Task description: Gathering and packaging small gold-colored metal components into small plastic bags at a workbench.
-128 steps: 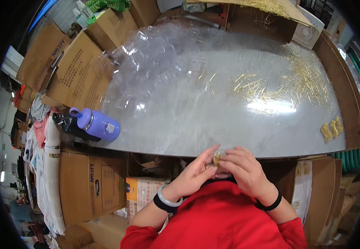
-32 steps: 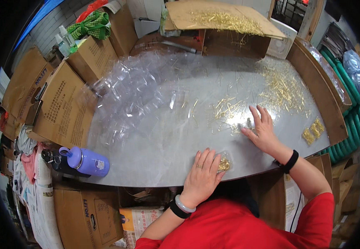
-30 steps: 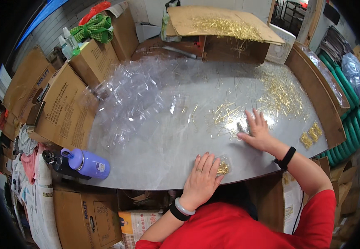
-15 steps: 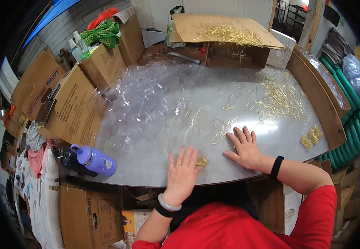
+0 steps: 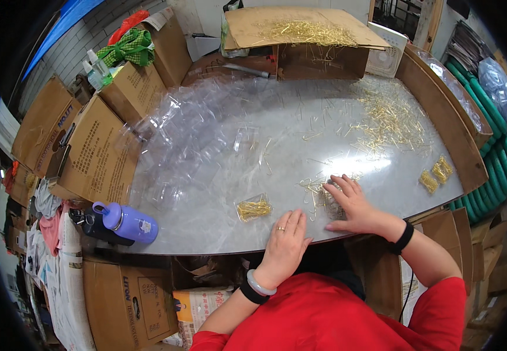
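Near the front edge of the table, my left hand lies with its fingers stretched out and holds nothing. Just left of its fingertips sits a small clear plastic box filled with thin, gold-coloured bent wire pieces. My right hand is spread, thumb apart from the fingers. Between its thumb and fingertips there is a clear, greyish thing, partly hidden; I cannot tell whether it is gripped. Loose gold wire pieces lie beside those fingertips. Another clear plastic piece rests farther back, with a few wires next to it.
Many clear plastic boxes are heaped at the left. Gold wires spread at the back right, with more on a cardboard sheet. Two wire bundles lie at the right edge. A purple bottle stands front left; cartons border the table.
My left hand has moved right and nearer to me, and the filled box now shows left of it. My right hand has shifted slightly, with the clear thing now showing by its fingers.
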Demonstrator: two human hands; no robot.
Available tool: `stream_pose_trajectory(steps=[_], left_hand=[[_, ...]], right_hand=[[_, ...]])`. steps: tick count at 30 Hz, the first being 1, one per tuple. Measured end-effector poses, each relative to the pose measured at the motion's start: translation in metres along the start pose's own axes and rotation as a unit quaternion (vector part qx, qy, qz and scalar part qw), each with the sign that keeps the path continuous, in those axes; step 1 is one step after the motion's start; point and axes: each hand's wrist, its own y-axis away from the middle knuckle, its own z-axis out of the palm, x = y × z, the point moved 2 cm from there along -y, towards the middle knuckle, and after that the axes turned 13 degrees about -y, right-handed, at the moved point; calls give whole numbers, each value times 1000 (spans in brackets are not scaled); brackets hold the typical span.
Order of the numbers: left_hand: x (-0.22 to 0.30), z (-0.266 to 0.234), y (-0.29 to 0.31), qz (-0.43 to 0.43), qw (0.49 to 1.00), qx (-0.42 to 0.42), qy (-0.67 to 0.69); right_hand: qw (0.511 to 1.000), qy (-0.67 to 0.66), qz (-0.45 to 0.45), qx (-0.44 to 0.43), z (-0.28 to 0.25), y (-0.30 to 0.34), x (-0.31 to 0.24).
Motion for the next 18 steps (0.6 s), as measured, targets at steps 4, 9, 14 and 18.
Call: stream_pose_trajectory(steps=[4, 9, 14, 18], left_hand=[[-5, 0, -6, -17, 1000, -17, 1], [-6, 3, -17, -11, 999, -31, -8], [-10, 6, -19, -19, 999, -49, 12], [-3, 9, -30, -11, 998, -52, 26]], right_hand=[[996, -75, -32, 23, 0, 19, 8], [987, -50, -68, 136, 8, 21, -12], [986, -5, -49, 157, -10, 27, -10], [984, -13, -54, 170, 15, 18, -17]])
